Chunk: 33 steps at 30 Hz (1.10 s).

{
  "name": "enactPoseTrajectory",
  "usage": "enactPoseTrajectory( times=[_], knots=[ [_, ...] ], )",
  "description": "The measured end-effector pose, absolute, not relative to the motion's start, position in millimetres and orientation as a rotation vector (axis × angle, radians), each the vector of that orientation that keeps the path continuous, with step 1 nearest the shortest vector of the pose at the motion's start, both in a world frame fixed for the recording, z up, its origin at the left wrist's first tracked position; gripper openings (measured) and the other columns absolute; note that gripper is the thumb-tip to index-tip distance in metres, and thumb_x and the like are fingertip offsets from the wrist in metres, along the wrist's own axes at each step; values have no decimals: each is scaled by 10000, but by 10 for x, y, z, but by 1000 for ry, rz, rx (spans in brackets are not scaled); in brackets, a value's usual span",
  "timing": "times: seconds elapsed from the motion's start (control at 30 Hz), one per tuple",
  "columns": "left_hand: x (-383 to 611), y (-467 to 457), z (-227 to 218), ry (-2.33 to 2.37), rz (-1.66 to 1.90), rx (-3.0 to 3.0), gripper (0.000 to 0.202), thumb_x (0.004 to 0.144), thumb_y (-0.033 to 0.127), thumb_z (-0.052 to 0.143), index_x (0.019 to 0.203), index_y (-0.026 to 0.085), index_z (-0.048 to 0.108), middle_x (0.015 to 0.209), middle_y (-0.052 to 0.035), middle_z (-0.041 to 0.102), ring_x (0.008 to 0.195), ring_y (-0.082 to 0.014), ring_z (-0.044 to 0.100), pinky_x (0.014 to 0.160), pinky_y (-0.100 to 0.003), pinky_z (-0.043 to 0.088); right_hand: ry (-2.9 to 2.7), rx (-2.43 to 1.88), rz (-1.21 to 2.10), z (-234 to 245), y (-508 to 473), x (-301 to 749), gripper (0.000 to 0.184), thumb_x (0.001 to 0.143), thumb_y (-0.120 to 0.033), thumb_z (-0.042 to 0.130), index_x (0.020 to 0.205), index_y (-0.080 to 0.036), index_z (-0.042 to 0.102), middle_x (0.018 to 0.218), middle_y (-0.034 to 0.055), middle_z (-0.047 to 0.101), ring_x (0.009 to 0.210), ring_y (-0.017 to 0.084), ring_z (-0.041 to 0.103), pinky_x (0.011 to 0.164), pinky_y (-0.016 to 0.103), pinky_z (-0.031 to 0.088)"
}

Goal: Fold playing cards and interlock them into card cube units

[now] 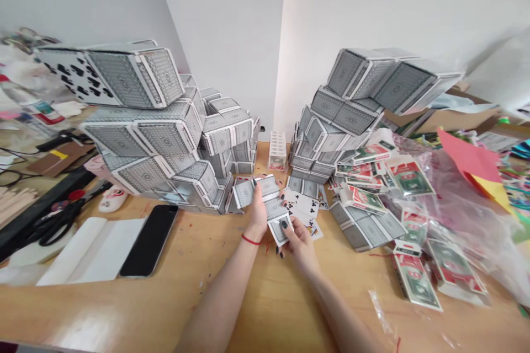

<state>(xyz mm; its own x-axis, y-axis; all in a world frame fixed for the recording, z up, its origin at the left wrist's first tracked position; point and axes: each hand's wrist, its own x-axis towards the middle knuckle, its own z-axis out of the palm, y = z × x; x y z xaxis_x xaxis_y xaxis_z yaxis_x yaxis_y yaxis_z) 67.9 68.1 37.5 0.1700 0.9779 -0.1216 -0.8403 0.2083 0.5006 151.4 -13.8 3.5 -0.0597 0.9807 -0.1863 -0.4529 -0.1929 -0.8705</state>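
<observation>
Playing cards [265,193] sit bunched between two bare hands near the table's far edge, grey patterned backs showing, and a few face-up clubs [301,205] lie just beside them at 2 o'clock (counting the wall as 12). The left hand [259,215], a red string bracelet [250,240] at its wrist, is raised with its fingers [257,192] closed on the grey cards, holding them up off the wooden table [103,309]. The right hand [300,245] sits lower, its fingers [287,227] curled around a single card [278,230], thumb on top; how many cards it has in all is hard to tell.

Two towers of cards rise on either side: one at 10 o'clock [141,127], built into box-like blocks and topped by a clubs face [70,77], and one at 1 o'clock [343,110], leaning out at the top. Between them, at 12, stands a small upright stack [277,150]. At 3 o'clock, boxed decks printed like green-and-red banknotes [414,281] lie around a clear plastic bag [459,215], with red paper [467,154] beyond. At 9 o'clock are black scissors [56,222] and, nearer the hands, a black smartphone [149,240] (face down or up, I can't say).
</observation>
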Motion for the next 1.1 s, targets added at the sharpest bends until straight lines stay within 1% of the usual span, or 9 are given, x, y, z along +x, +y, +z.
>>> enactPoseTrajectory(
  times=[0.1,0.2,0.3,0.47,0.63,0.8,0.9,0.97,1.1],
  knots=[
    [600,717,366,496,1346,361,332,759,487,472,926,204,525,771,-28,599,549,-120,547,494,-234,452,-799,-901,1722,15,-133,1517,312,736,-461,565,774,-163,478,540,-16,582,357,92,506,358,199,416],
    [573,716,357,500,1340,353,374,760,512,453,968,208,522,804,-39,611,561,-123,556,492,-237,457,-820,-930,1719,-38,-138,1496,341,734,-490,551,721,-156,482,557,14,614,357,92,513,352,193,408],
    [591,689,357,485,1318,351,398,758,525,448,976,201,529,828,-51,615,568,-128,559,489,-240,460,-815,-972,1661,-89,-141,1471,367,714,-519,554,692,-159,486,558,18,627,335,85,493,351,195,405],
    [636,623,380,461,1259,346,405,761,531,435,892,167,556,803,-54,604,549,-115,533,495,-238,460,-827,-1000,1613,-109,-138,1469,372,721,-527,537,662,-161,512,502,11,608,331,95,486,354,207,392],
    [667,556,394,446,1267,362,349,769,508,445,936,211,523,771,-24,591,534,-110,521,485,-232,445,-872,-999,1593,-87,-141,1492,349,748,-500,519,643,-167,522,452,0,580,330,114,491,358,229,390],
    [664,550,360,467,1238,374,388,747,533,461,943,205,529,761,-26,602,533,-116,534,481,-232,434,-828,-997,1625,-70,-125,1491,325,737,-508,528,711,-187,489,536,2,611,421,150,564,385,248,420],
    [634,569,322,499,1186,400,512,723,607,417,902,150,562,706,-55,608,533,-139,552,481,-244,434,-803,-981,1653,-54,-109,1487,310,734,-494,540,804,-202,463,585,-9,622,461,155,587,400,249,436],
    [623,574,300,520,1142,416,576,709,647,386,867,127,577,663,-64,604,521,-148,553,481,-250,434,-809,-982,1631,-48,-107,1484,301,743,-485,535,812,-204,449,599,-8,627,470,155,593,398,244,436],
    [655,561,277,479,1130,369,499,735,595,411,857,138,570,699,-54,614,511,-126,543,510,-252,446,-830,-1023,1563,-56,-122,1473,289,756,-479,523,790,-202,450,614,5,636,475,160,598,371,236,423]
  ],
)
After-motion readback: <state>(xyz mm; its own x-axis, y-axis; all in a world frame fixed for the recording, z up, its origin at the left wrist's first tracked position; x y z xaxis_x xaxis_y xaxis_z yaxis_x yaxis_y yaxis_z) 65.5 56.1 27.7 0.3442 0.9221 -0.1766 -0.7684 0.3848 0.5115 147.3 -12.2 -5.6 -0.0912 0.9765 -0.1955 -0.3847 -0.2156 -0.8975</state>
